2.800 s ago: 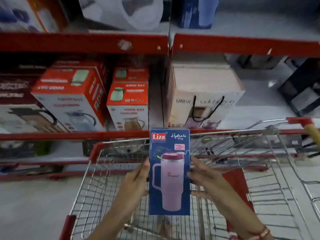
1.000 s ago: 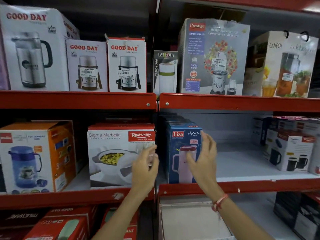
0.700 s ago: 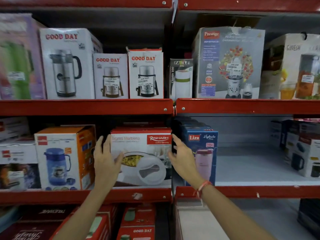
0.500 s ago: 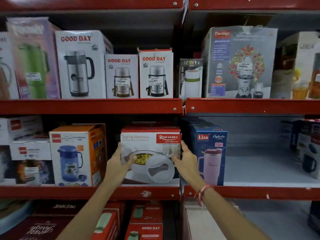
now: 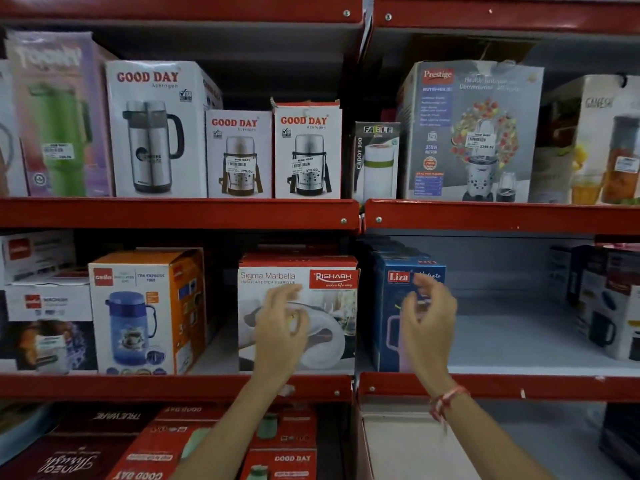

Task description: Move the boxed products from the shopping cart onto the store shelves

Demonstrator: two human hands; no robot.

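Our left hand [image 5: 282, 329] and right hand [image 5: 427, 322] are up near us, fingers loose and curled, holding nothing. Behind them, on the red shelf [image 5: 498, 388], the blue box [image 5: 391, 306] stands up just right of the white box [image 5: 322, 303].

Blurred right hand [image 5: 427, 323] over the Liza box [image 5: 388, 317]; Ganesh box [image 5: 613, 140] cut off at right edge.
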